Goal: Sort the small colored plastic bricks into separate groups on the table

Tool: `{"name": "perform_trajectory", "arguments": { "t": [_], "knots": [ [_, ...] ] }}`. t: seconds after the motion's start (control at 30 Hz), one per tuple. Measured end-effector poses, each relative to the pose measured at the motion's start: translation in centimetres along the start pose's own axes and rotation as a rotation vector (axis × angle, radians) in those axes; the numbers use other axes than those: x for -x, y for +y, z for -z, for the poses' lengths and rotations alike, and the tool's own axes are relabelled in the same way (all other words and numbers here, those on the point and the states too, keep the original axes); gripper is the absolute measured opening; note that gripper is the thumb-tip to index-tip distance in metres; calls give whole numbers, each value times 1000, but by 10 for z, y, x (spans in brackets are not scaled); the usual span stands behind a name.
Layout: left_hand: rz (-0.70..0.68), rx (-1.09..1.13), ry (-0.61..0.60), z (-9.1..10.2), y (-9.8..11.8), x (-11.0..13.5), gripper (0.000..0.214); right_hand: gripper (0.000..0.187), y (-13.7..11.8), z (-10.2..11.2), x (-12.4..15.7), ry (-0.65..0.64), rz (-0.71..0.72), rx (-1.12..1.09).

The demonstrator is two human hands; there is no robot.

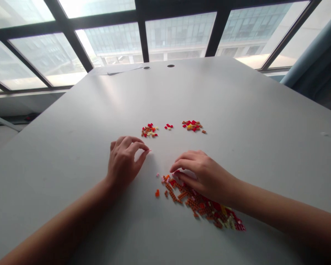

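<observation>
My left hand (124, 161) hovers over the white table (79, 154), its thumb and fingertips pinched together just above the surface. A tiny pale speck shows at the fingertips, too small to tell whether it is a brick or a nail. My right hand (201, 177) rests with its fingers on the upper end of a long pile of tiny orange, red and cream plastic bricks (198, 200). A few red bricks lie under those fingertips. Beyond my hands are a small red, brown and yellow cluster (149, 130), a few red bricks (168, 126) and a red and yellow cluster (192, 126).
Two round holes (170, 66) are set near the table's far edge, beside a flat sheet of paper (118, 69). Large framed windows (179, 35) run behind the table, and a blue curtain (311, 55) hangs at the right.
</observation>
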State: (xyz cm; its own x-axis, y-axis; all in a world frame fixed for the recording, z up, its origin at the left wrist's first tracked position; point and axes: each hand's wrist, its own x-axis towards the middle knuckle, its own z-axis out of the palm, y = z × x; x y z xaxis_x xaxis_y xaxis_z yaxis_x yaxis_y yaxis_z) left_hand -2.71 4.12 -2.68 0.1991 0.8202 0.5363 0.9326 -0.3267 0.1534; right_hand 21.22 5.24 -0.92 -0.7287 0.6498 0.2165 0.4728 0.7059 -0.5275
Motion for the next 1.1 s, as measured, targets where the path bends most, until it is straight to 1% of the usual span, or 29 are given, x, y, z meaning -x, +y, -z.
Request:
{"name": "perform_trajectory", "arguments": {
  "t": [0.13, 0.27, 0.33, 0.47, 0.53, 0.6, 0.73, 0.87, 0.93, 1.1],
  "knots": [
    [-68, 70, -14, 3, 7, 2, 11, 15, 3, 0, 0, -13, 1, -2],
    [-86, 43, 5, 4, 8, 2, 12, 17, 4, 3, 0, -36, -17, 19],
    [-53, -6, 25, 4, 6, 0, 14, 15, 2, 4, -1, -31, -19, 32],
    [87, -91, 46, -1, -3, -5, 13, 12, -2, -1, -7, 21, 33, 22],
    [150, -101, 23, -4, -8, -7, 11, 12, -4, -5, -13, 1, 54, 4],
    [192, -94, -7, -6, -12, -9, 10, 11, -6, -7, -18, -38, 45, -12],
    [234, -48, -23, -9, -16, -10, 10, 10, -6, -5, -22, -92, -32, -42],
    [273, -23, -22, -8, -17, -9, 10, 11, -6, 1, -21, -74, -84, -47],
    [279, -16, -26, -7, -16, -8, 10, 9, -7, 1, -22, -70, -98, -81],
    [261, -1, -1, -5, -12, -6, 11, 11, -10, -3, -26, -133, -110, -140]
  ]
}}
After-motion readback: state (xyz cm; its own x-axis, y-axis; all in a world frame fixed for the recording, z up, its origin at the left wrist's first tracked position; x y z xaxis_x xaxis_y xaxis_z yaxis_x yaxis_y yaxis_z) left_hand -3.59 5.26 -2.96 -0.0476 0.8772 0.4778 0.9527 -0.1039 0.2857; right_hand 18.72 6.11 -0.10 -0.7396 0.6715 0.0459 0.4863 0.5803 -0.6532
